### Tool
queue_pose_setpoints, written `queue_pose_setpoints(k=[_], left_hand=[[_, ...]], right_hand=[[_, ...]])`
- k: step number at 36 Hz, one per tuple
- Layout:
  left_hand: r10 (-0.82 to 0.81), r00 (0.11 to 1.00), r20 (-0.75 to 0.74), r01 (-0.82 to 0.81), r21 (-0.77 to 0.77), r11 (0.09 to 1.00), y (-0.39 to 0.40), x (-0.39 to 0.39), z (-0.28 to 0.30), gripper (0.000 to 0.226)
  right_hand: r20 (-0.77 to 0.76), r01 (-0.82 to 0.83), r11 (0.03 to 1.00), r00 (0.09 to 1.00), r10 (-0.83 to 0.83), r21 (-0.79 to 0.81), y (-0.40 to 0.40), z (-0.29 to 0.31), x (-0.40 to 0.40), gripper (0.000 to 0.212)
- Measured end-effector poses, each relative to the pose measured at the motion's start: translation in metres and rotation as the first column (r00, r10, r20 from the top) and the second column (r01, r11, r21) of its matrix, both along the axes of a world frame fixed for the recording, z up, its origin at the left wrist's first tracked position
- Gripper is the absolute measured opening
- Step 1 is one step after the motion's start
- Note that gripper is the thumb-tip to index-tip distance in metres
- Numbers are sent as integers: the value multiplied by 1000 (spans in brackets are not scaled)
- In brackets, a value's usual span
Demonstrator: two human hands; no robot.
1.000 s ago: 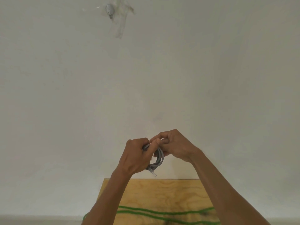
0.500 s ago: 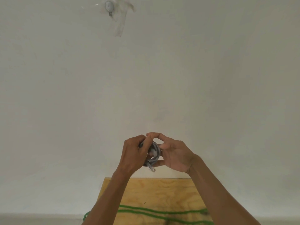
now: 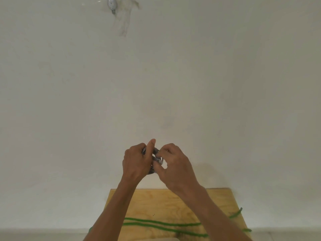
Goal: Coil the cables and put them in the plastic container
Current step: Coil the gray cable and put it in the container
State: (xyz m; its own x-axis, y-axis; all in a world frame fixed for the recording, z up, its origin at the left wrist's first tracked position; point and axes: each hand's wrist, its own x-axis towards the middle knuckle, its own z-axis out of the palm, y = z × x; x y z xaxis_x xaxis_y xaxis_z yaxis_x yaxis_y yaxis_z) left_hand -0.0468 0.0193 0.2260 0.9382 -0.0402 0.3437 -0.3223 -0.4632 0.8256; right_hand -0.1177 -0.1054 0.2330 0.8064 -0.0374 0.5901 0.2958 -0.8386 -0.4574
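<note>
A small grey cable coil (image 3: 155, 160) is held up in front of a white wall, mostly hidden between my hands. My left hand (image 3: 136, 160) grips its left side with curled fingers, the thumb sticking straight up. My right hand (image 3: 174, 165) pinches the coil's right side near a pale connector end. Below, a green cable (image 3: 163, 223) lies in long strands across a wooden table (image 3: 156, 202). No plastic container is in view.
The white wall (image 3: 173, 84) fills most of the view; a small metal fixture with clear tape (image 3: 112, 5) sits high on it. The green cable's end (image 3: 236, 213) trails off the table's right edge.
My right hand has turned from an open cupping pose to pinching the coil's right side. My left thumb now points up. Both hands stay at about the same height.
</note>
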Motion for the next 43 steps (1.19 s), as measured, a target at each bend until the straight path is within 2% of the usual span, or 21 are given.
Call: queue_pose_setpoints(k=[3, 5, 6, 9, 11, 13, 17, 21, 24, 29, 32, 38, 43], left_hand=[[-7, 1000, 3, 7, 22, 1000, 2, 2, 3, 73], [-32, 999, 17, 32, 19, 999, 6, 3, 4, 73], [-37, 998, 51, 35, 43, 998, 7, 4, 5, 70], [-51, 987, 155, 24, 168, 985, 11, 2, 7, 58], [-59, 984, 169, 20, 224, 974, 12, 1, 5, 54], [-46, 987, 153, 8, 243, 970, 11, 1, 1, 53], [-29, 992, 121, -2, 245, 970, 10, -2, -6, 54], [-20, 995, 96, 0, 203, 979, 12, -1, -6, 54], [-44, 995, 89, 27, 186, 982, 14, -2, -6, 55], [-64, 998, 5, 64, 51, 997, 10, -9, -11, 57], [-112, 993, -48, 112, -1, 994, 6, -14, -18, 51], [-189, 968, -166, 169, -125, 978, -10, -26, -37, 56], [-175, 958, -228, 145, -142, 979, -24, -35, -62, 61]], right_hand=[[109, 60, 993, 993, -49, -104, 4, -6, 4, 16], [80, 55, 980, 996, -40, -189, 4, -8, 7, 34], [61, 47, 981, 997, -36, -190, 2, -9, 8, 35], [42, -5, 1000, 999, 6, -21, -4, -13, 8, 12], [-8, -35, 988, 999, 37, 150, -4, -19, 7, 7], [-56, -28, 949, 997, 48, 314, 0, -25, 5, 10], [-100, -1, 885, 993, 54, 466, 12, -32, 2, 22], [-77, -57, 799, 989, 128, 598, 18, -32, 1, 9], [-54, -93, 757, 984, 167, 646, 17, -36, -3, 22], [-65, -4, 663, 995, 79, 749, 15, -46, -6, 21], [-74, 37, 614, 997, 34, 789, 14, -55, -10, 21], [-118, 102, 656, 993, -20, 748, 0, -72, -15, 24], [-141, 126, 683, 989, -34, 720, -15, -90, -23, 25]])
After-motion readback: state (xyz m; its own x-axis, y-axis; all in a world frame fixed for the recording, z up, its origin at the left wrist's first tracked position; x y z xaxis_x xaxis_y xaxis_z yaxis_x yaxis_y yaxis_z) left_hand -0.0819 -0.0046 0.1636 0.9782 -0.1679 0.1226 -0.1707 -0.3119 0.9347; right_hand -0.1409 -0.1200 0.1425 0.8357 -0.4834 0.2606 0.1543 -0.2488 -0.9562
